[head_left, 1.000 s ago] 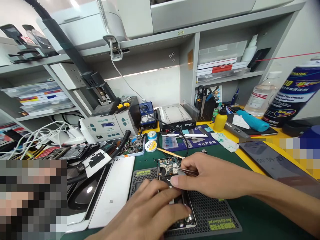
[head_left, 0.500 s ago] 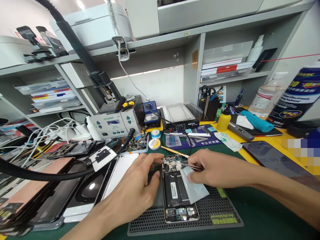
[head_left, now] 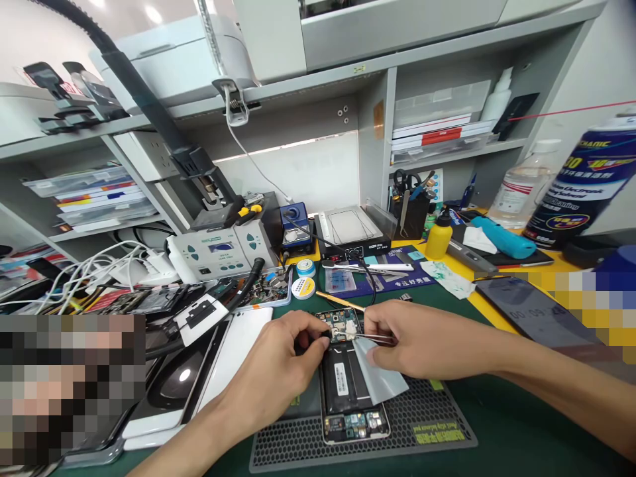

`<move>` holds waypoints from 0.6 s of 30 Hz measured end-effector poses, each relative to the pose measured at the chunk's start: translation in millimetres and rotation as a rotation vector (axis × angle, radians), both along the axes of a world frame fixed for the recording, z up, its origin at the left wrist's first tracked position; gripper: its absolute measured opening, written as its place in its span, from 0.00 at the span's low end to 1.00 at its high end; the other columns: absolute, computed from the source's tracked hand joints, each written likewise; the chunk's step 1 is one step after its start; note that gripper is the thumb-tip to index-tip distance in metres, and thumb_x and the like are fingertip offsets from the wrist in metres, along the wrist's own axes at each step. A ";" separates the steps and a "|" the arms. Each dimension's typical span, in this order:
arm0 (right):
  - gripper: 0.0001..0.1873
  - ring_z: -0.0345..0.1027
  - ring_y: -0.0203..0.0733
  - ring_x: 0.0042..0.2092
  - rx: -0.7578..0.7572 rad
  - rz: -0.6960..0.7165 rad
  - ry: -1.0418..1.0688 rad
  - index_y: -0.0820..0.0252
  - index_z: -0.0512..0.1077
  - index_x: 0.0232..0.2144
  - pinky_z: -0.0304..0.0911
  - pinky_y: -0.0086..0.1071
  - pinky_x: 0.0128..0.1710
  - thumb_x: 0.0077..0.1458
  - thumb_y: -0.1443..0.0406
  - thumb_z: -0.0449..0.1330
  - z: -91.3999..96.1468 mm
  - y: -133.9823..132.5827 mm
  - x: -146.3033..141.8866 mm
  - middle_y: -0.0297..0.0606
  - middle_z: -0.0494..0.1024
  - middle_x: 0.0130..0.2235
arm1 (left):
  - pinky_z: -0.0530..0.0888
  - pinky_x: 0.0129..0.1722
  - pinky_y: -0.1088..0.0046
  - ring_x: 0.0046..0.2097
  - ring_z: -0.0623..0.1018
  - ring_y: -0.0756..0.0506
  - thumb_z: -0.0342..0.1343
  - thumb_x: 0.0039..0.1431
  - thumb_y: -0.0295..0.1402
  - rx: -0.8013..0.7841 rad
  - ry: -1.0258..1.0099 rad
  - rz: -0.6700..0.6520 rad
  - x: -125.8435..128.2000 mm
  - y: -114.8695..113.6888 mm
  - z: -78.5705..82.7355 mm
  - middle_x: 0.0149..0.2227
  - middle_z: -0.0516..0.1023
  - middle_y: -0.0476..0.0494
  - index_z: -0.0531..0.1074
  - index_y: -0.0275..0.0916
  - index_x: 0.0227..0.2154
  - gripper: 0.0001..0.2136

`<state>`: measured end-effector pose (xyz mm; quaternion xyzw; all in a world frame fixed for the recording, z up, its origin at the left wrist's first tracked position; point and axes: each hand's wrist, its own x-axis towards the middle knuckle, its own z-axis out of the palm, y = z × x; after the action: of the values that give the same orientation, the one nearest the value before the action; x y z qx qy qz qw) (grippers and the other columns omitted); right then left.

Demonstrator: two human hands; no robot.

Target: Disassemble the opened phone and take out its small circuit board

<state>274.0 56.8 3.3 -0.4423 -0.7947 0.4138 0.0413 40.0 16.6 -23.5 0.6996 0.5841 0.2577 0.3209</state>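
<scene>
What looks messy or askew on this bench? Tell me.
The white cables at left lie in a tangle. Beyond the right hand, a white paper shows green stains. A grey film slants past the open phone's right edge.

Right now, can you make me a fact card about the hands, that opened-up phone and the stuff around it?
Left hand: fingertips at the phone's upper left edge; whether they grip anything is unclear
Right hand: holds metal tweezers, pointing at the circuit board
Phone: opened, insides facing up
Grey sheet: by the right thumb, overlapping the phone's right side
Underneath: black honeycomb mat
Behind, to the right: yellow bottle, upright
Far right: dark blue can
</scene>
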 end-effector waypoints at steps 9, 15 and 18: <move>0.08 0.47 0.35 0.26 -0.054 0.073 0.152 0.56 0.62 0.28 0.43 0.33 0.25 0.56 0.67 0.58 0.3 -0.9 -5.4 0.25 0.57 0.24 | 0.54 0.23 0.74 0.25 0.59 0.52 0.52 0.68 0.45 -0.067 -0.019 -0.013 -2.5 -6.8 3.3 0.23 0.63 0.57 0.74 0.42 0.35 0.13; 0.10 0.47 0.34 0.24 -0.076 0.072 0.158 0.57 0.63 0.26 0.43 0.32 0.22 0.60 0.64 0.56 3.3 -1.6 -5.3 0.26 0.57 0.22 | 0.55 0.24 0.75 0.26 0.59 0.51 0.51 0.68 0.44 -0.031 0.016 -0.021 -1.1 -7.0 4.2 0.24 0.64 0.56 0.73 0.42 0.33 0.13; 0.12 0.49 0.34 0.23 -0.081 0.065 0.149 0.57 0.65 0.26 0.44 0.32 0.22 0.61 0.62 0.56 2.1 -1.6 -5.4 0.27 0.59 0.22 | 0.54 0.22 0.75 0.25 0.57 0.52 0.51 0.68 0.44 -0.024 0.033 -0.019 -0.4 -8.5 4.6 0.22 0.62 0.57 0.73 0.42 0.33 0.13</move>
<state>268.6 55.2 5.4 -0.3855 -0.7859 0.4786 0.0687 39.6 8.1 -18.9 0.7054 0.5858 0.2360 0.3219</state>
